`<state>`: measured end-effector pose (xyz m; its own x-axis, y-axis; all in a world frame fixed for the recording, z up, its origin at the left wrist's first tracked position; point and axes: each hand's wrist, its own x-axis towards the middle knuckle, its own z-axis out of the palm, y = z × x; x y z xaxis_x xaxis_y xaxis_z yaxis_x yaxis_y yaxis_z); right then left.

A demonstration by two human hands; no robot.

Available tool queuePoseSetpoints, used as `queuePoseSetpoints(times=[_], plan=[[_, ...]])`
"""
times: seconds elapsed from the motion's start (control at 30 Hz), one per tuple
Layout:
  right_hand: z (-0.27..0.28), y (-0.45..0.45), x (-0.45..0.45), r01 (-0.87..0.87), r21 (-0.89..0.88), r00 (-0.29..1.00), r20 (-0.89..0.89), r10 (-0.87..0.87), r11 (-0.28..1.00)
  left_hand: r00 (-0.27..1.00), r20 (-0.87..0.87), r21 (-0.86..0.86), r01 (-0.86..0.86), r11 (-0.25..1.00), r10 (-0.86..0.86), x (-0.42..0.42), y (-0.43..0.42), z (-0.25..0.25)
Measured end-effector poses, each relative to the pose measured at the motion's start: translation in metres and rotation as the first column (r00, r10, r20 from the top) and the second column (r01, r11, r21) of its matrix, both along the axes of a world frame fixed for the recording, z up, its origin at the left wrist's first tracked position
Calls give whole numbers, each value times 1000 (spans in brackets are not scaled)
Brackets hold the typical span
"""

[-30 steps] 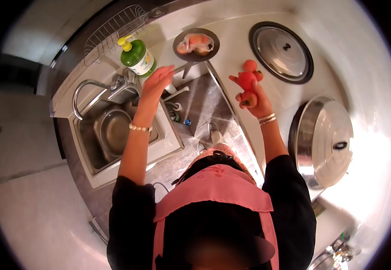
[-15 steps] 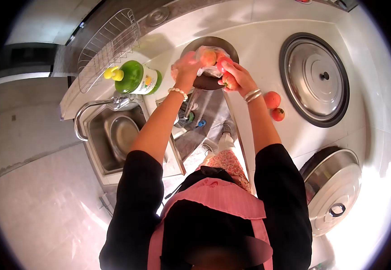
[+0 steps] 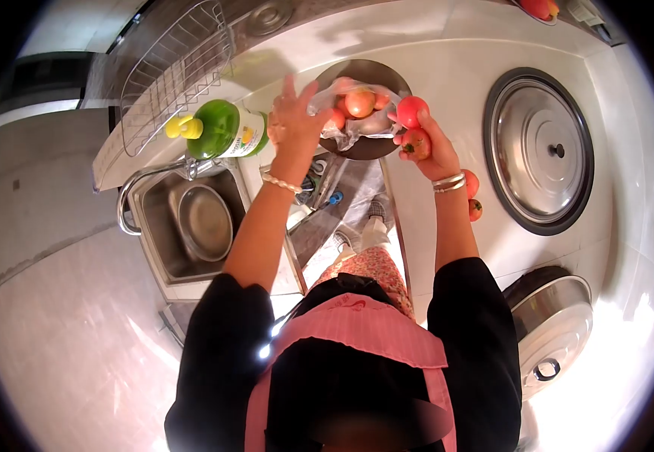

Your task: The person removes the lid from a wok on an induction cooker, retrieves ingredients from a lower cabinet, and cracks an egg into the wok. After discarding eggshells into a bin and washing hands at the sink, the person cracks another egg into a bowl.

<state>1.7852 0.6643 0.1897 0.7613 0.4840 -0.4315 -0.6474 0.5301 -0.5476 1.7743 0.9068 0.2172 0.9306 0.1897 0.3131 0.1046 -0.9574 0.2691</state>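
Note:
My right hand (image 3: 434, 149) is closed around two tomatoes (image 3: 416, 143), one above the other, just right of a dark round pan or board (image 3: 387, 71). On that dark surface lies a clear plastic bag (image 3: 348, 138) with several tomatoes (image 3: 359, 102) inside, its mouth crumpled toward me. To the bag's left, my left hand (image 3: 294, 124) is raised with its fingers spread, holding nothing. Two more tomatoes (image 3: 475, 209) rest on the counter beside my right wrist, partly hidden by it.
A green pump bottle (image 3: 221, 129) stands left of my left hand, near a wire rack (image 3: 169, 79). Below it is a sink (image 3: 163, 260) with a metal basin (image 3: 205, 223). At right lie a large lid (image 3: 539, 151) and a covered metal pot (image 3: 549, 331).
My left hand has let go of the bag and opened, moving left. My right hand has moved right with the two tomatoes, away from the bag.

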Motion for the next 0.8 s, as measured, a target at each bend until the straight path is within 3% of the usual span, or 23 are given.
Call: queuePoseSetpoints(times=[0.03,0.13,0.23,0.3,0.33,0.37,0.47,0.57,0.67,0.8], plan=[[3,1,0,-2,9,1000,14,2,1000,998,34,269,41,962,-52,-3,-4,4],[5,9,0,-4,106,1000,-22,6,994,905,-405,-22,-151,988,129,1,1,1],[-1,6,6,2,324,998,66,-25,946,802,-585,-288,-348,892,124,14,14,13],[8,-4,13,19,299,988,141,-64,954,906,-420,-773,-384,504,46,21,22,20],[20,-8,16,27,284,981,179,-81,958,945,-322,-918,-326,227,55,22,23,26],[31,-13,19,3,270,961,264,-77,963,979,-203,-977,-202,72,5,25,22,35],[58,-19,26,-54,175,923,385,-18,983,998,-15,-1000,-16,-15,-65,29,11,74],[68,-28,16,-52,92,908,418,8,994,984,40,-999,39,-5,-173,16,3,96],[74,-38,2,-21,-7,915,402,22,1000,961,40,-981,90,171,-273,2,4,97],[64,-46,-7,-71,-118,926,360,110,990,938,20,-970,102,219,-346,-14,5,68]])
